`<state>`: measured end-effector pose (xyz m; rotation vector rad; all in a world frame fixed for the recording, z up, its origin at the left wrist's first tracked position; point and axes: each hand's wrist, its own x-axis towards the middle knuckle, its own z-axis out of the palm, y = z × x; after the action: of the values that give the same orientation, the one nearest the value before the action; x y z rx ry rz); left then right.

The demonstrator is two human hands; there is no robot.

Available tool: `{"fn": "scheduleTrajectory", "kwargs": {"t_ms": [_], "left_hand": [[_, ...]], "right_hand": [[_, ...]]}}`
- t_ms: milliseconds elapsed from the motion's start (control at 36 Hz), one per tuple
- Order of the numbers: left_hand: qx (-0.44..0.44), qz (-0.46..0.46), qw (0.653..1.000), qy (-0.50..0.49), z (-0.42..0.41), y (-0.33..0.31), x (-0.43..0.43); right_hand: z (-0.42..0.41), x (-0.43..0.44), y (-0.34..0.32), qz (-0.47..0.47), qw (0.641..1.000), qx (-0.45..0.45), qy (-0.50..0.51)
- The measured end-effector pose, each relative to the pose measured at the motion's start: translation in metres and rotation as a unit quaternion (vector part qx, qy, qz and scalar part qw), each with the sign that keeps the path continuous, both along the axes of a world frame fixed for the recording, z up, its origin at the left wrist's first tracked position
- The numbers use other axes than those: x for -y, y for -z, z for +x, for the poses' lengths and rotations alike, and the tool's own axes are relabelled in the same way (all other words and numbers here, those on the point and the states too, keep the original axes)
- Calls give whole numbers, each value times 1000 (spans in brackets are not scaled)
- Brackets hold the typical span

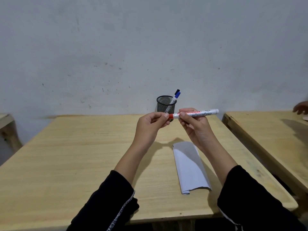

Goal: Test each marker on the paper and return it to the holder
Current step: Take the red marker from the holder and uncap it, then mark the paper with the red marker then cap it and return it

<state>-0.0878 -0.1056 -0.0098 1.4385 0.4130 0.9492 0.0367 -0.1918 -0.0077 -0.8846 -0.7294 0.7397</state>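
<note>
Nearest us are our two black sleeves (106, 202), forearms raised over a pale wooden counter (66, 155). Our left hand (150, 125) pinches the red cap (171, 116) of a white marker (200, 113), while our right hand (195, 125) grips the barrel, holding it level above the counter. Below lies a folded sheet of paper (190, 167), its near end curled, close to the counter's right edge. At the far edge, against a scuffed grey wall (150, 39), stands a black mesh holder (165, 104) with a blue-capped marker (176, 96) leaning in it. The counter's left half lies bare. A narrow gap separates us from a second counter (266, 134) on the right, where another person's hand (301, 107) shows.
</note>
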Motion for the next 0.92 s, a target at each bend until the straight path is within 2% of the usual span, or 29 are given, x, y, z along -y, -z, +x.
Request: {"fn": "scheduleTrajectory", "kwargs": {"t_ms": [250, 389, 556, 639, 750, 917], "left_hand": [[-25, -25, 999, 7, 6, 11, -5], [-34, -47, 998, 21, 8, 16, -11], [-56, -121, 991, 12, 6, 20, -31], [-144, -52, 987, -44, 2, 29, -45], [-308, 71, 943, -103, 1, 45, -54], [-396, 148, 903, -81, 5, 59, -53]], "right_hand": [[10, 3, 6, -13, 999, 34, -18], [18, 5, 9, -32, 995, 96, -26], [26, 6, 12, -12, 998, 62, 3], [29, 5, 16, -18, 998, 46, 39], [32, 5, 23, -40, 996, 45, 65], [33, 5, 31, -75, 993, 45, 82]]}}
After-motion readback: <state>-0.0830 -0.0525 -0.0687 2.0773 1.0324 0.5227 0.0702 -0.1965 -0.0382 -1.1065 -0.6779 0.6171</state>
